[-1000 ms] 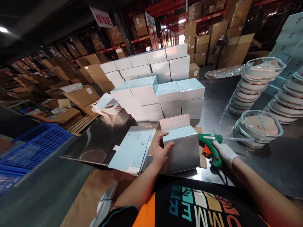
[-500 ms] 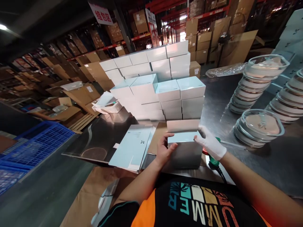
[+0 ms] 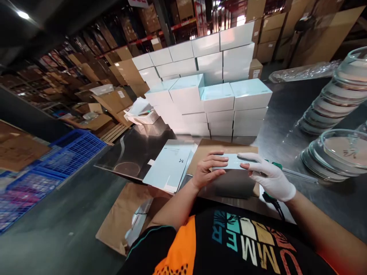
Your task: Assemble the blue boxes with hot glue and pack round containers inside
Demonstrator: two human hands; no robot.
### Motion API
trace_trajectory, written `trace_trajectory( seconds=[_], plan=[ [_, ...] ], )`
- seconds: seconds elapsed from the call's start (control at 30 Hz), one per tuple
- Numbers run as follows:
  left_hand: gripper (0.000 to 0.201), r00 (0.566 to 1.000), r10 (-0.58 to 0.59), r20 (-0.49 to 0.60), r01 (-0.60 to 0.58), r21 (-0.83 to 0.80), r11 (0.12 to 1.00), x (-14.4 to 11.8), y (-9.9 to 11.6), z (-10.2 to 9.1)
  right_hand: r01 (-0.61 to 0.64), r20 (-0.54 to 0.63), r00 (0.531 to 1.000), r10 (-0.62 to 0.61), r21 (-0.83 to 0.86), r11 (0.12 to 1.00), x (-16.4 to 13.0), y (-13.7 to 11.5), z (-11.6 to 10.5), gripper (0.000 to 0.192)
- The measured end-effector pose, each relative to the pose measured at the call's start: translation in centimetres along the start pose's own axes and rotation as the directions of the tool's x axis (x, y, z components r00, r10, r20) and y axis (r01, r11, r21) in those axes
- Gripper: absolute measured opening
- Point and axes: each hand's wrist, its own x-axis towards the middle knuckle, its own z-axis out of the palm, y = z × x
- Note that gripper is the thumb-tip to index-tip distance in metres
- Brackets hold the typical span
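A small white box (image 3: 233, 162) with a pale-blue top stands on the metal table in front of me, its lid flap down and its front in shadow. My bare left hand (image 3: 210, 168) grips its left end, fingers over the top and thumb along the front edge. On the right end, my white-gloved right hand (image 3: 266, 173) has its fingers over the top and its thumb at the front edge. Behind and beside the box lies a brown cardboard sheet (image 3: 202, 147). A green corded tool with a pale rod (image 3: 298, 175), like a glue gun, is partly hidden by the right hand.
Flat pale-blue sheets (image 3: 169, 164) lie left of the box. Stacked white boxes (image 3: 218, 103) form a wall behind it. Glass dishes with lids (image 3: 335, 160) stand in piles at right. A white basket (image 3: 146, 116) sits at the back left; blue crates (image 3: 65, 158) are on the floor.
The raised flap at the back of the box has come down. My left fingers have moved onto the top, and the right hand's fingers now lie over it. My view has shifted slightly.
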Motion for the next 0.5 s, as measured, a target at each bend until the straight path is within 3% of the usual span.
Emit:
trace_trajectory(
  seconds=[0.07, 0.13, 0.23, 0.3, 0.4, 0.5],
  plan=[
    [0.021, 0.999, 0.039, 0.010, -0.039, 0.005, 0.999, -0.1, -0.1, 0.0, -0.012, -0.018, 1.000, 0.011, -0.016, 1.000, -0.4, 0.5, 0.3, 0.027],
    [0.024, 0.998, 0.055, 0.024, -0.055, -0.001, 0.998, -0.3, 0.0, 0.0, -0.109, -0.072, 0.992, 0.106, -0.046, 0.993, -1.3, 1.2, 1.1, 0.042],
    [0.032, 0.999, 0.038, 0.019, -0.037, -0.019, 0.999, -1.0, -0.1, 0.0, -0.336, -0.154, 0.934, 0.323, -0.072, 0.939, -2.9, 2.3, 3.0, 0.078],
    [0.052, 0.998, -0.052, -0.033, 0.052, -0.019, 0.998, -1.5, -0.4, -0.2, -0.419, -0.161, 0.901, 0.404, -0.072, 0.905, -3.1, 2.5, 4.0, 0.074],
    [0.093, 0.951, -0.212, -0.224, 0.218, 0.000, 0.976, -2.1, -1.4, -2.2, -0.429, -0.210, 0.881, 0.425, 0.027, 0.903, -0.6, 1.1, 3.8, 0.068],
    [0.094, 0.854, -0.292, -0.431, 0.385, 0.146, 0.911, -2.7, -2.6, -6.8, -0.422, -0.386, 0.815, 0.432, 0.116, 0.899, 5.8, -1.1, 1.3, 0.072]
  ],
)
